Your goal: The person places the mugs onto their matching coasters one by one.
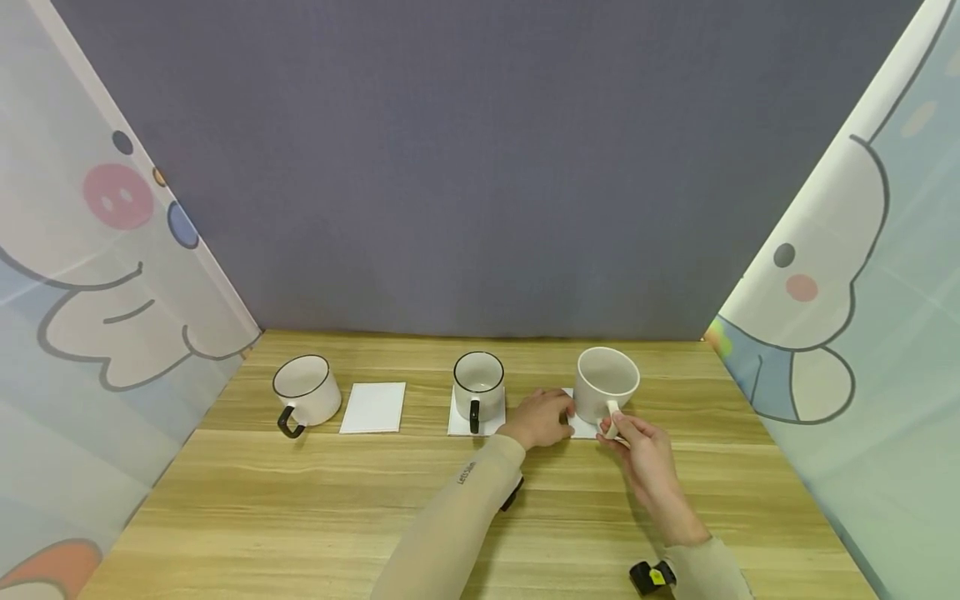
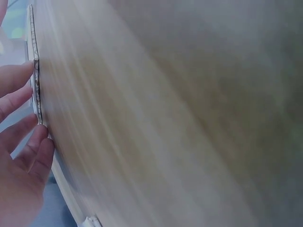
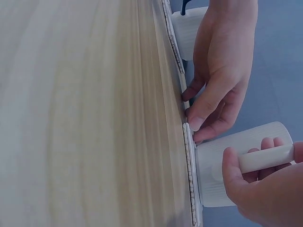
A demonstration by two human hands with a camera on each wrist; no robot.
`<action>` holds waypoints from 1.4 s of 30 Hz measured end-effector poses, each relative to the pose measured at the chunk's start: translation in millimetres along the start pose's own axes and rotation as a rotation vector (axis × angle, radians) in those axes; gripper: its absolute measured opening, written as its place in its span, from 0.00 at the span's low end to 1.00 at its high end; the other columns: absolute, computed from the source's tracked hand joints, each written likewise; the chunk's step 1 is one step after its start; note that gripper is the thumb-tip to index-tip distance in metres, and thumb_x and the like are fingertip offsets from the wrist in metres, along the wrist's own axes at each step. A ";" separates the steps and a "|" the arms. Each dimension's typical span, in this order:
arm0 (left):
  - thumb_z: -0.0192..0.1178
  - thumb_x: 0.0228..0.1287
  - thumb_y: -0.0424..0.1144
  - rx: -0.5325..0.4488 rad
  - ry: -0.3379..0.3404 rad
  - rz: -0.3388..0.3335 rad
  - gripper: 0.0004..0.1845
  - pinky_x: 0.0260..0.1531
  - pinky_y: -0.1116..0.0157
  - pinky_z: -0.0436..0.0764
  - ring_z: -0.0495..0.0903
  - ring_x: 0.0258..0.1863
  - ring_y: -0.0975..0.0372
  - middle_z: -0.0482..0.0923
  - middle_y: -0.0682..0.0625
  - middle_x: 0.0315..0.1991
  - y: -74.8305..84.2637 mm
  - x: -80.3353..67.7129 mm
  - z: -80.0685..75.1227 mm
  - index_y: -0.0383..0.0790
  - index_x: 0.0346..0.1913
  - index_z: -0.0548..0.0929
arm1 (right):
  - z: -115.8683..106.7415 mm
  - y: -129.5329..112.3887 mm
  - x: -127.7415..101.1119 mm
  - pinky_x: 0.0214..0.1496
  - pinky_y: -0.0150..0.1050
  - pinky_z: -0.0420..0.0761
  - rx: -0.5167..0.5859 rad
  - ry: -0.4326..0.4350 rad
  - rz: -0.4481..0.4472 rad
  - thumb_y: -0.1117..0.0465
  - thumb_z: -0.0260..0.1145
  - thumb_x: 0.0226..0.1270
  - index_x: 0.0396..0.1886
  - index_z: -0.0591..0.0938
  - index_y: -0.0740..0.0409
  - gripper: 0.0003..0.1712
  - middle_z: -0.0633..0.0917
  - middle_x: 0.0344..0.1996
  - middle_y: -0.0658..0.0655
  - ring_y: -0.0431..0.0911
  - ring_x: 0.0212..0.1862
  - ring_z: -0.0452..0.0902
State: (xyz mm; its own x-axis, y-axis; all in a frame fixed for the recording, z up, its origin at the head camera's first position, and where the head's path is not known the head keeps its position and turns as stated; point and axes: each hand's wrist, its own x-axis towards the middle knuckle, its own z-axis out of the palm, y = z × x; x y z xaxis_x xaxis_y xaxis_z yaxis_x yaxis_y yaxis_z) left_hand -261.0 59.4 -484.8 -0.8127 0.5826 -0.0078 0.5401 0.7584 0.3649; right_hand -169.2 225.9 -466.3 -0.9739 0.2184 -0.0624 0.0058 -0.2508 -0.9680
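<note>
A large white mug (image 1: 596, 400) stands upright on the right-hand white square coaster (image 1: 582, 427). Its white handle (image 3: 267, 158) faces forward, and my right hand (image 1: 648, 458) pinches it between thumb and fingers. My left hand (image 1: 542, 418) rests low at that coaster's left side, fingertips touching its edge and fingers only loosely bent. Just left of it, a white mug (image 1: 480, 404) with a black rim and black handle sits on the middle coaster (image 1: 459, 423).
Another black-rimmed white mug (image 1: 311, 400) stands on the wooden table (image 1: 315, 517) at the left, beside a bare white coaster (image 1: 373, 408). A grey panel (image 1: 480, 167) closes off the back, and cartoon-printed curtains (image 1: 813, 333) flank both sides.
</note>
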 end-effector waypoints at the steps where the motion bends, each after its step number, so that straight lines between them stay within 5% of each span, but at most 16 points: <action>1: 0.68 0.67 0.49 0.000 0.002 -0.001 0.11 0.54 0.64 0.75 0.73 0.50 0.63 0.80 0.61 0.56 0.3 0.0 -0.2 0.53 0.49 0.83 | -0.2 0.1 0.1 0.49 0.39 0.86 -0.007 -0.001 -0.001 0.64 0.60 0.78 0.37 0.84 0.72 0.14 0.84 0.32 0.53 0.42 0.40 0.82; 6: 0.68 0.66 0.48 0.000 0.026 -0.006 0.11 0.53 0.65 0.76 0.76 0.51 0.62 0.81 0.59 0.51 3.4 -0.6 1.1 0.52 0.48 0.84 | -1.4 -0.3 1.0 0.51 0.38 0.85 -0.052 -0.008 0.011 0.63 0.59 0.79 0.39 0.83 0.73 0.15 0.84 0.33 0.53 0.43 0.42 0.82; 16: 0.62 0.68 0.41 -0.021 0.158 0.014 0.04 0.29 0.69 0.74 0.74 0.31 0.66 0.76 0.58 0.31 20.7 -11.8 -13.4 0.49 0.34 0.80 | -3.7 -4.5 3.6 0.51 0.38 0.85 -0.081 -0.014 0.041 0.61 0.57 0.80 0.40 0.82 0.71 0.15 0.84 0.35 0.55 0.44 0.43 0.82; 24: 0.61 0.66 0.37 0.005 0.297 0.137 0.06 0.18 0.73 0.67 0.70 0.23 0.69 0.74 0.59 0.26 24.1 -37.3 -32.7 0.48 0.30 0.80 | -3.7 -4.3 5.6 0.52 0.39 0.85 -0.099 -0.032 0.043 0.63 0.57 0.80 0.42 0.81 0.74 0.15 0.83 0.34 0.53 0.43 0.43 0.82; 34: 0.61 0.67 0.39 -0.002 0.441 0.205 0.07 0.18 0.76 0.65 0.69 0.24 0.71 0.75 0.62 0.26 24.3 -72.9 -56.5 0.52 0.29 0.79 | -9.1 -8.4 5.9 0.54 0.39 0.84 -0.105 -0.066 0.065 0.61 0.58 0.80 0.42 0.82 0.71 0.15 0.83 0.36 0.53 0.43 0.44 0.82; 42: 0.61 0.67 0.38 0.008 0.557 0.240 0.04 0.30 0.71 0.77 0.78 0.31 0.68 0.82 0.59 0.32 15.8 -104.8 -69.5 0.47 0.35 0.84 | -9.5 -6.9 4.4 0.53 0.40 0.85 -0.100 -0.071 0.071 0.63 0.58 0.80 0.44 0.81 0.74 0.15 0.84 0.35 0.53 0.45 0.44 0.83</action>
State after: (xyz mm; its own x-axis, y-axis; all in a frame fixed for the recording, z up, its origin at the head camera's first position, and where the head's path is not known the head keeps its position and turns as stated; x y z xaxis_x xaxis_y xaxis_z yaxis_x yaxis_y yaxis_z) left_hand -182.5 -10.0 -413.6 -0.6591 0.4985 0.5631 0.7223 0.6280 0.2895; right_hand -171.4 237.6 -462.3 -0.9837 0.1354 -0.1181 0.0948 -0.1672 -0.9814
